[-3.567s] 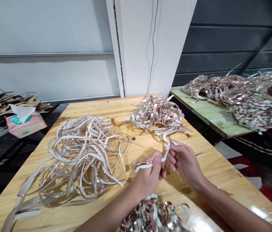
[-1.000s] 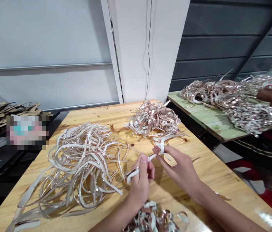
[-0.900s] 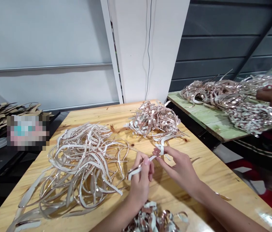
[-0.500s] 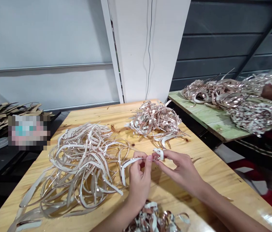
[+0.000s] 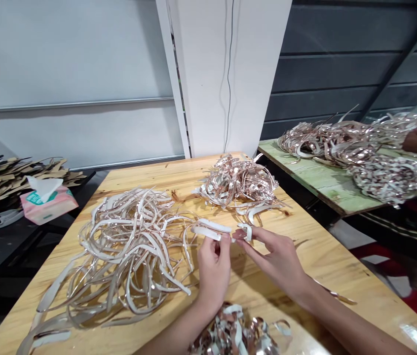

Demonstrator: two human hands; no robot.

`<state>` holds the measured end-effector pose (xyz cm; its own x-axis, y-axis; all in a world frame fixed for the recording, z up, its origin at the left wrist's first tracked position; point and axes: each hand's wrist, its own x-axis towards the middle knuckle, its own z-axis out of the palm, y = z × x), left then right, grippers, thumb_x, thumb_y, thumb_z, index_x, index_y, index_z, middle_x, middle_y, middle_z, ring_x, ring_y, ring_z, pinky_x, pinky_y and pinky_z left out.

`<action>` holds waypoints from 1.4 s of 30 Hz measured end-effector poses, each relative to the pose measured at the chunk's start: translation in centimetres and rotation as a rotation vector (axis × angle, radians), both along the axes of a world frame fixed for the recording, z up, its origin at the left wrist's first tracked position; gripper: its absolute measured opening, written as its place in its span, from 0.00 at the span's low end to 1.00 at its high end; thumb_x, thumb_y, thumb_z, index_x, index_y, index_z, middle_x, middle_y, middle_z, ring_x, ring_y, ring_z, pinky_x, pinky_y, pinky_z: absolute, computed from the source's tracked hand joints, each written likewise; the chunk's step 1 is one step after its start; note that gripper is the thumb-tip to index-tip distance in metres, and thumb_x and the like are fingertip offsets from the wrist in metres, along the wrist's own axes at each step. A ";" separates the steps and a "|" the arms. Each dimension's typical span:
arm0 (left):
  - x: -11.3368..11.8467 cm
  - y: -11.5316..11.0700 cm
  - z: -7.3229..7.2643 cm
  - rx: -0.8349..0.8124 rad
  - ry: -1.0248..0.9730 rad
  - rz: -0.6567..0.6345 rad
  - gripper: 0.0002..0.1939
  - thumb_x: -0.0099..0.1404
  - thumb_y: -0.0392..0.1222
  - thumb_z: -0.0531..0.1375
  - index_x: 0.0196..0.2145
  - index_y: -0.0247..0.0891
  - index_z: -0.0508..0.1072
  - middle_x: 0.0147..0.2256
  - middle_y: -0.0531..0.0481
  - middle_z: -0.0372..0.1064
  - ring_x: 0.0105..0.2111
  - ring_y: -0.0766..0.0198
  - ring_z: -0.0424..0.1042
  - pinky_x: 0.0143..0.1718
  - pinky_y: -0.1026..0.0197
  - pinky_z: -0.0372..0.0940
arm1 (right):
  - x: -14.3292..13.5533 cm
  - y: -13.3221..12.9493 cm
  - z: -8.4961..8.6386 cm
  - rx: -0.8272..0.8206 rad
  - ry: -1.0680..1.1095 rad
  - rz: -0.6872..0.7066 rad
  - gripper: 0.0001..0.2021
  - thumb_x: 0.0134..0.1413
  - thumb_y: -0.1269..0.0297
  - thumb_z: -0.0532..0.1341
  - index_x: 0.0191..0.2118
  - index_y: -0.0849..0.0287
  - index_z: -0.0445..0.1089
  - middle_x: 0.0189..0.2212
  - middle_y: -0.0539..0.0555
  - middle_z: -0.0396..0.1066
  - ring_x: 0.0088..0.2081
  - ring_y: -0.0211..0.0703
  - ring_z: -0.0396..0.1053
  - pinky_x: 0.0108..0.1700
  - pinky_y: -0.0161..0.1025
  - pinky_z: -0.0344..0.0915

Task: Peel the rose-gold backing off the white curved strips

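White strip [image 5: 213,226] is held amid tangled heap [image 5: 137,241], shiny bundle [image 5: 240,180] and curled pile [image 5: 237,334].

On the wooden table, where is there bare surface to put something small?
The wooden table is bare behind the left pile, and narrowly between it and the left forearm. Crowded: at the curled strips and the far pile.

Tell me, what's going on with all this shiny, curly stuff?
Somebody's bare left hand and right hand are pinching a narrow, bendy white strip above a yellow wooden table. A tangled heap of long white and rose-gold strips lies to the left, a shiny rose-gold and white heap sits farther back, and a curly white and rose-gold pile lies at the near side.
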<state>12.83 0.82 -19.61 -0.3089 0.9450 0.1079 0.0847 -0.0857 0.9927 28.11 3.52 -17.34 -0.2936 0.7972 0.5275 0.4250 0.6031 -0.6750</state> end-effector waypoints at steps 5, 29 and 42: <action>-0.2 0.4 -0.2 0.002 0.067 0.042 0.17 0.70 0.52 0.59 0.27 0.39 0.66 0.22 0.55 0.62 0.24 0.64 0.61 0.27 0.62 0.55 | -0.1 -0.1 -0.6 0.192 -0.036 0.011 0.08 0.65 0.72 0.63 0.45 0.52 0.73 0.37 0.50 0.82 0.37 0.46 0.82 0.40 0.36 0.75; -0.1 0.7 -0.1 0.053 0.193 -0.254 0.14 0.76 0.51 0.53 0.35 0.40 0.65 0.20 0.58 0.63 0.21 0.64 0.66 0.27 0.63 0.59 | 1.3 1.5 0.9 -0.160 -0.096 0.118 0.01 0.61 0.69 0.64 0.37 0.57 0.74 0.32 0.51 0.79 0.34 0.45 0.78 0.37 0.36 0.69; 0.0 0.5 -0.4 -0.077 -0.032 -0.136 0.25 0.70 0.56 0.57 0.19 0.40 0.62 0.14 0.58 0.55 0.15 0.68 0.56 0.19 0.64 0.50 | 0.7 1.1 1.2 -0.503 0.162 0.113 0.07 0.54 0.61 0.70 0.36 0.57 0.75 0.37 0.54 0.81 0.40 0.53 0.83 0.39 0.38 0.78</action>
<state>12.81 1.31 -19.99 -0.1793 0.9835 0.0259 0.0455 -0.0180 0.9988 28.81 4.63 -16.10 -0.3387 0.9312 0.1347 0.2426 0.2247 -0.9437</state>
